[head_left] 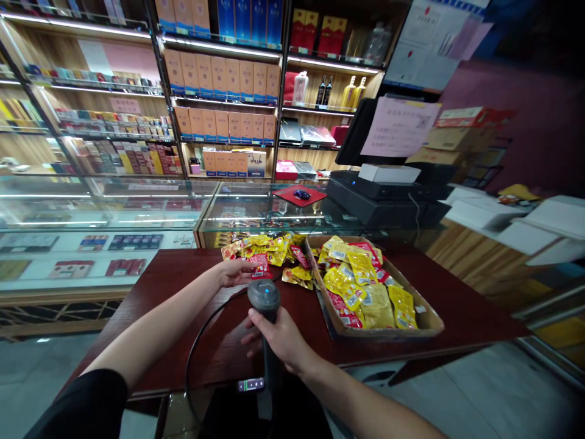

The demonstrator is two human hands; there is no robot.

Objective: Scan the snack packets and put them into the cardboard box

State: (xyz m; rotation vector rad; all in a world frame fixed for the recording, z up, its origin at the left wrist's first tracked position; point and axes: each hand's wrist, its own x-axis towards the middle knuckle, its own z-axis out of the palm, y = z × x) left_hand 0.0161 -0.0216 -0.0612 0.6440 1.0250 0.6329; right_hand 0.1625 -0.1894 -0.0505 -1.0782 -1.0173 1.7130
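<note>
My right hand (286, 338) is wrapped around the handle of a dark barcode scanner (264, 296), held upright over the table's near side with a small blue light on its head. A black cable (196, 341) loops away to its left. My left hand (235, 272) is at a red snack packet (261, 266), with its fingers on the packet's left edge; a white barcode label shows low on the packet. Behind it lies a loose heap of yellow and red packets (269, 245). To the right, a shallow cardboard box (429, 323) holds many similar packets (361, 268).
All this lies on a dark red wooden table (173, 305). Beyond it stand glass display counters (150, 201), a mouse (301, 194) on a red mat, and a monitor (356, 134) with paper taped on. Shelves of boxes and bottles line the back wall.
</note>
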